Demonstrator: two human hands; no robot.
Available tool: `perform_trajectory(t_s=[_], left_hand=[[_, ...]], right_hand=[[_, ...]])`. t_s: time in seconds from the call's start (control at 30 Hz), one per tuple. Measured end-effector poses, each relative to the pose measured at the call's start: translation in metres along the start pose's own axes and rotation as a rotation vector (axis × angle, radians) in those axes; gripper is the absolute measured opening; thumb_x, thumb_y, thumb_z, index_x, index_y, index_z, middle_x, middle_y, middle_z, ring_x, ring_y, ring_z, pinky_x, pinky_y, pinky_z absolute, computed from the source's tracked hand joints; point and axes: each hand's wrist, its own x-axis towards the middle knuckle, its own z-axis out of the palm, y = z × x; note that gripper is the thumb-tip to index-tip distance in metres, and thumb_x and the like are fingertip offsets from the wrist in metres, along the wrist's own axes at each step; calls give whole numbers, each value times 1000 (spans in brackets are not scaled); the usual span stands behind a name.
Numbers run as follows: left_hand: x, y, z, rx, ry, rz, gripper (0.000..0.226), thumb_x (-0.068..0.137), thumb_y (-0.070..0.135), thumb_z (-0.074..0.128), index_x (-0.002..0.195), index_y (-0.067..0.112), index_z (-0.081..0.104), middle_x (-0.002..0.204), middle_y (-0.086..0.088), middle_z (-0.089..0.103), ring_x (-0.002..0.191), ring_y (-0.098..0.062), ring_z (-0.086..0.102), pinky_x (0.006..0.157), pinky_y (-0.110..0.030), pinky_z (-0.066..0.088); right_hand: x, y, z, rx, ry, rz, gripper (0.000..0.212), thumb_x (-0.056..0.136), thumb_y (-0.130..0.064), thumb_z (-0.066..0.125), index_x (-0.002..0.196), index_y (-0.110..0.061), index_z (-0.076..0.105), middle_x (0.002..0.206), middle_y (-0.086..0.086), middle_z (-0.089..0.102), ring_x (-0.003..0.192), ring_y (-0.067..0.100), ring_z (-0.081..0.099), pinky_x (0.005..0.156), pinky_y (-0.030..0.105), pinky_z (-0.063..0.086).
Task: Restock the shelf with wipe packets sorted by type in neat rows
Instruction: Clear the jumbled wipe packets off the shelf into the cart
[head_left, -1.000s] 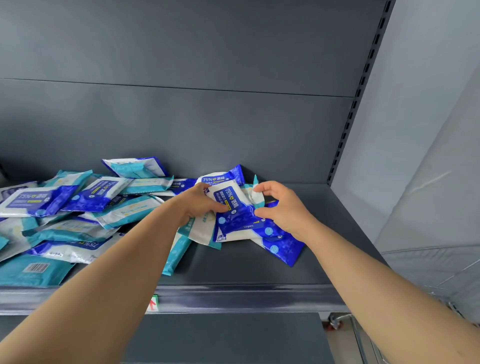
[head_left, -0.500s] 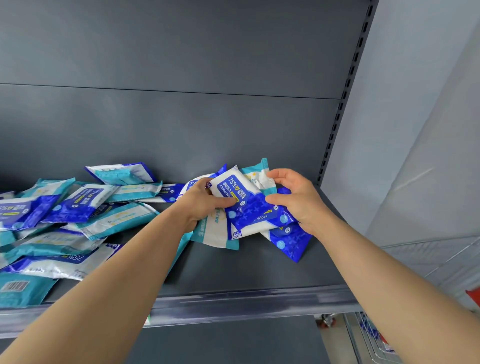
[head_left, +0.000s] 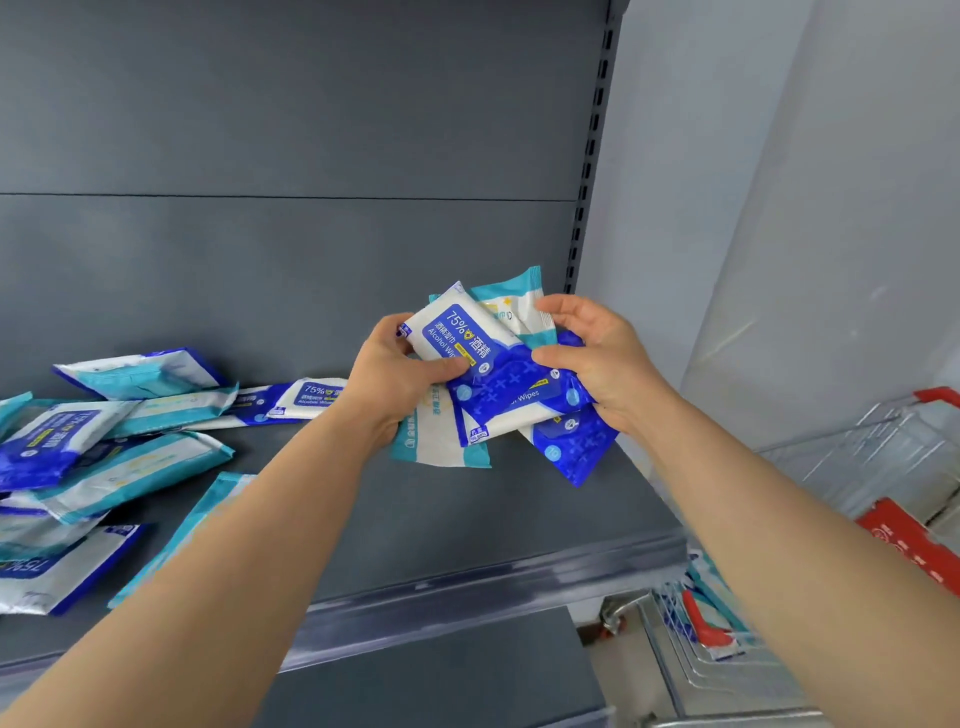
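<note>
Between both hands, raised above the right end of the shelf, sits a mixed bunch of wipe packets. My left hand pinches the top blue alcohol packet; my right hand grips the bunch's other end. Its long axis slants from upper left to lower right, print toward me. Teal packets fan behind. Farther left, loose packets lie scattered, unsorted, nearer the left arm.

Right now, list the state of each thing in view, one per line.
Left hand: shut on the bundle.
Right hand: shut on the bundle.
Bundle: mixed blue and teal packets, lifted off the shelf.
Loose packets: scattered flat, unsorted.
Shelf: no rows yet.
Cart: parked at right.
</note>
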Motion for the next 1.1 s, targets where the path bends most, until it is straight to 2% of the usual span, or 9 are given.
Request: perform_trajectory(t_s=[0.17,0.27,0.4,0.5,0.6,0.67,0.77,0.93,1.1], left_hand=[[1,11,73,-10,-67,42,54,74,11,82,114,21,48,107,0,69,88,-17,71,62,-34,59],[4,9,133,-5,-114,36,56,73,14,82,117,20,48,108,0,69,88,-18,71,69,-40,60],[9,-1,227,-9,-162,-8,58,73,15,83,119,20,48,107,1,69,85,-17,72,62,-35,60],[11,-16,301,-12,-172,-46,57,73,15,83,117,22,47,107,1,68,85,-18,71,65,-37,60],[16,-38,368,-7,-181,-84,57,73,14,82,116,22,46,105,1,67,85,-18,70,61,-33,58],[23,-61,406,-22,-179,-128,59,72,11,83,118,20,47,108,-2,67,87,-20,70,64,-36,59],[34,-102,452,-21,-185,-222,59,73,7,82,119,17,46,108,-4,66,85,-19,69,55,-31,55],[69,-187,506,-1,-184,-372,55,73,5,81,115,18,48,105,-5,68,86,-21,70,59,-33,57],[118,-288,548,82,-176,-462,61,69,6,83,118,18,49,109,-6,68,93,-22,68,80,-45,58]], right_hand=[[-8,-11,-71,1,79,-23,42,81,10,66,103,-25,64,112,2,67,93,18,69,68,34,59],[-15,-10,-129,3,119,-16,42,81,11,65,104,-24,63,113,2,67,92,17,69,67,33,59],[-20,2,-220,-21,173,19,42,81,10,66,106,-24,63,114,3,66,93,19,70,65,33,59],[-21,18,-289,-47,206,58,43,80,10,66,106,-24,63,114,4,67,94,19,69,64,32,58],[-19,42,-354,-54,220,120,42,80,9,67,106,-24,64,114,3,66,96,20,69,66,34,58],[-15,64,-390,-64,229,163,43,80,10,67,106,-24,64,113,2,66,95,19,69,67,35,59],[-7,110,-434,-69,240,231,45,79,13,66,102,-26,64,115,2,66,96,18,68,69,35,59],[14,201,-485,-78,226,396,40,81,6,68,104,-27,63,116,-3,63,99,17,67,71,38,59],[46,307,-523,-69,233,557,38,82,2,69,108,-25,62,113,-4,64,100,17,66,72,39,60]])
